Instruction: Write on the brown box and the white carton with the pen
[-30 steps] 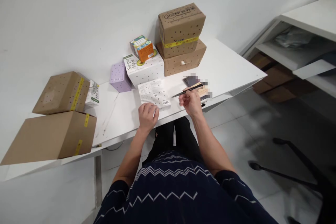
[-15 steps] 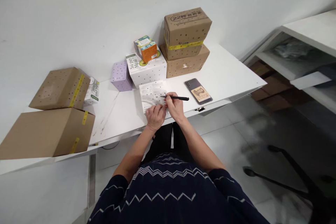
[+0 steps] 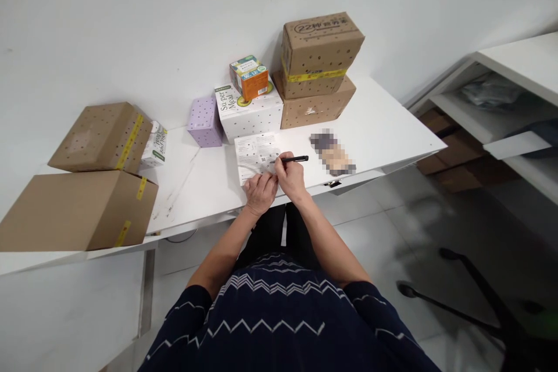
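Note:
My right hand is closed around a black pen, whose back end points right. The pen's tip end is over a white piece with printed text and a small code square; I cannot tell whether it is a sheet or a flat carton. Fingers of my left hand lie on the near edge of this white piece, close beside my right hand. Under my hands the near edge of the white piece is hidden.
A pixelated phone-shaped thing lies right on the white table. Behind stand a purple box, a white box under an orange box, and stacked cartons. More cartons sit left. A shelf stands right.
The pen lies slightly more level, and its back end has moved a little left. My left hand stays on the white piece's near edge. The whole view has shifted slightly.

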### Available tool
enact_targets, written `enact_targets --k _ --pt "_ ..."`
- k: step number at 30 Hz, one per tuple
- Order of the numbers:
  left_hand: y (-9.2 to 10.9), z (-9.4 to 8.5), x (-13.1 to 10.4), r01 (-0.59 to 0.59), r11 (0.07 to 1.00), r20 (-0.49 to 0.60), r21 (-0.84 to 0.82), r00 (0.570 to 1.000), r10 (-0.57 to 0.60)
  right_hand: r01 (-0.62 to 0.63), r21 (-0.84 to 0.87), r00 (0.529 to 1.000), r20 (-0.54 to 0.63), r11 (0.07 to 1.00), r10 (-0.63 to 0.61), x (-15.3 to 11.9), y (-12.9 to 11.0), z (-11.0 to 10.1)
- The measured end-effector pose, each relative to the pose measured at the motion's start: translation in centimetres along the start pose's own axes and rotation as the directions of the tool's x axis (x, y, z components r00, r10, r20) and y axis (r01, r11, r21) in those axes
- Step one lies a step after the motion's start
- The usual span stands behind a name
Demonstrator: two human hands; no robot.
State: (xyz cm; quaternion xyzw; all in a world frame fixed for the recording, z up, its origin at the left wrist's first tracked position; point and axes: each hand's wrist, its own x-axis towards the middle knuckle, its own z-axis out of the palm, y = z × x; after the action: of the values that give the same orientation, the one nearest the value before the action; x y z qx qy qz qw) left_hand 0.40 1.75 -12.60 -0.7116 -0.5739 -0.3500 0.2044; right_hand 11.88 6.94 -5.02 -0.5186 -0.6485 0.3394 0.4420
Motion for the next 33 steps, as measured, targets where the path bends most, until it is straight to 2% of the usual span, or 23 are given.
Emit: enact_targets --k 6,10,13,17,19,21,23,25,27,30,33 --pt "0.1 -0.1 0.3 -0.049 0.998 -0.104 0.032 0.993 0.053 -0.014 -0.018 1.000 0.011 1.000 0.014 0.1 -0.1 -0.2" --pt "0.2 -0.2 0.3 -0.033 0.999 -0.077 0.031 0.996 0.036 -0.008 0.009 1.000 0.003 1.000 0.008 0.0 0.0 -0.1" --pt "0.2 -0.2 0.3 -0.032 0.999 -0.085 0.027 0.996 0.034 -0.044 0.092 0.999 0.007 0.995 0.044 -0.2 0.2 0.0" --pt "0.0 -0.1 0.1 -0.018 1.000 -0.066 -0.020 0.998 0.017 -0.131 0.283 0.978 -0.122 0.950 0.172 0.2 0.7 -0.9" --pt "-0.1 -0.1 0.1 -0.010 0.999 -0.038 -0.051 0.999 0.008 -0.170 0.303 0.955 -0.184 0.938 0.233 0.9 1.1 -2.1" --pt "-0.1 0.0 0.1 -0.008 0.998 -0.024 -0.060 1.000 0.007 -0.248 0.190 0.950 -0.143 0.950 0.277 1.8 1.8 -3.5" --pt "-0.1 -0.1 0.2 -0.017 0.999 -0.040 -0.035 0.999 0.016 -0.314 -0.071 0.949 -0.004 0.947 0.314 2.8 2.6 -4.6" --pt "-0.1 -0.1 0.2 -0.034 0.999 -0.073 0.002 0.997 0.034 -0.284 -0.370 0.925 0.137 0.885 0.354 3.4 3.3 -4.9" --pt "-0.2 -0.1 0.2 -0.040 0.999 -0.079 0.008 0.996 0.040 -0.213 -0.560 0.900 0.207 0.801 0.384 3.7 4.0 -4.5" --pt "-0.2 0.0 0.1 -0.009 1.000 -0.027 -0.026 1.000 0.008 -0.199 -0.639 0.885 0.209 0.743 0.417 3.4 4.5 -3.4" --pt "-0.3 0.2 0.0 0.003 1.000 -0.021 -0.025 1.000 -0.003 -0.228 -0.598 0.891 0.191 0.768 0.413 2.9 5.0 -3.4"
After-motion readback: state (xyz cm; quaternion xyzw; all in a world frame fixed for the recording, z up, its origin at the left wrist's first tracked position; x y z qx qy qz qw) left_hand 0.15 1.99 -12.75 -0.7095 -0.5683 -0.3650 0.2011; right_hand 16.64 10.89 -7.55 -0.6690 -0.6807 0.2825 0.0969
